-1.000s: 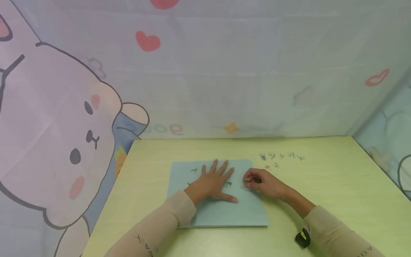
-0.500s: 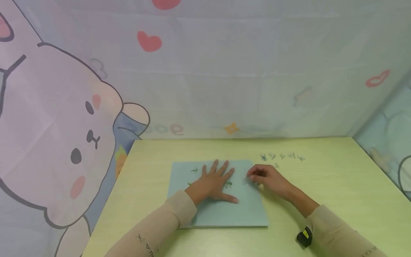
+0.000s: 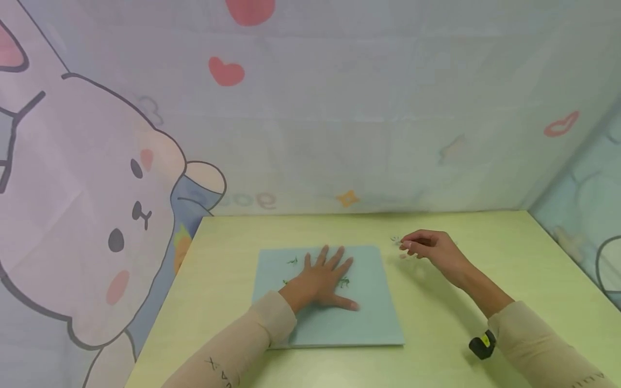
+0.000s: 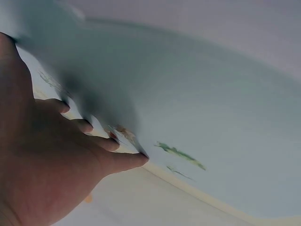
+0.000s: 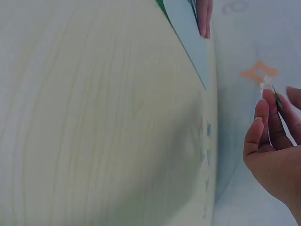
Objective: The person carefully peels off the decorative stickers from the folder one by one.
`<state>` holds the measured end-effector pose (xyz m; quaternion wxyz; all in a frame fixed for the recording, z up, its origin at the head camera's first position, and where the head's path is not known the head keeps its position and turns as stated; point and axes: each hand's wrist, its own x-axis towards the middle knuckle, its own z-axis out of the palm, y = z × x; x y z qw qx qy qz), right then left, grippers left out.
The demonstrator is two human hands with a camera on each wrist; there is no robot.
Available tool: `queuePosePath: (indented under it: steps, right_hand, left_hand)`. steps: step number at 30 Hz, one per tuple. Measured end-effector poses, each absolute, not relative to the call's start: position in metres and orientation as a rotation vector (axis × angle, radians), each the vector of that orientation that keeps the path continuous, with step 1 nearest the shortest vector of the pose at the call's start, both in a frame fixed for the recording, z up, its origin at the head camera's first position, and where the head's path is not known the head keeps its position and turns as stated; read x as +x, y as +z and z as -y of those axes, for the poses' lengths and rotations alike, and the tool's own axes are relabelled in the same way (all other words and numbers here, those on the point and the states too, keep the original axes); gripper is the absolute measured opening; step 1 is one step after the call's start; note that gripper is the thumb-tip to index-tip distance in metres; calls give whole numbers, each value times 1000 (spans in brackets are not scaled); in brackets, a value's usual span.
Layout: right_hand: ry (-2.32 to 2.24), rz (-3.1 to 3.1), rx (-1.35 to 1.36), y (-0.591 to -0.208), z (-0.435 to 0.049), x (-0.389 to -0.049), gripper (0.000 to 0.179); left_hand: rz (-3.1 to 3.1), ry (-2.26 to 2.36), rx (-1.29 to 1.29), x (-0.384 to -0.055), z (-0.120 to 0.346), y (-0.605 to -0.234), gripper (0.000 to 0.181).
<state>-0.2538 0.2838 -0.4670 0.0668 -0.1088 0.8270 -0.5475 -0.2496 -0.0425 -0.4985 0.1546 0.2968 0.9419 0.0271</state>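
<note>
My left hand (image 3: 320,280) lies with spread fingers on a pale blue board (image 3: 359,323). Around it the board bears small green insect-like pictures, one grasshopper-like (image 3: 344,282) beside the thumb side. In the left wrist view, a long green picture (image 4: 181,155) shows beyond the fingertips. To the right of the board, my right hand (image 3: 439,256) is raised above the table. Between thumb and fingertips it pinches a small white-and-green flower-like piece (image 5: 266,84), clearest in the right wrist view; its exact kind is too small to tell.
Small bluish pieces (image 5: 209,129) lie in a row on the table (image 3: 509,269), mostly hidden behind my right hand in the head view. A pinkish piece (image 3: 404,256) lies nearer. A black object with a yellow patch (image 3: 482,345) is by the right sleeve. Printed cloth (image 3: 339,134) hangs behind.
My right hand has moved away from the board's right edge, up and to the right, over the row of small pieces. The left hand stays spread on the board.
</note>
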Motion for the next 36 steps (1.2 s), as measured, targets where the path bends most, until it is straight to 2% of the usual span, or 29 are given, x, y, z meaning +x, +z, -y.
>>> queuePosePath:
  steps: [20,36]
  right_hand:
    - [-1590,-2711,81,-508,-348,-256,34]
    - [-1346,-2820,121,-518,-354,-261,32]
  left_hand:
    - [-2696,42,847,-247,45,-493,119]
    - [-2699,61,857,-248,42,-495,119]
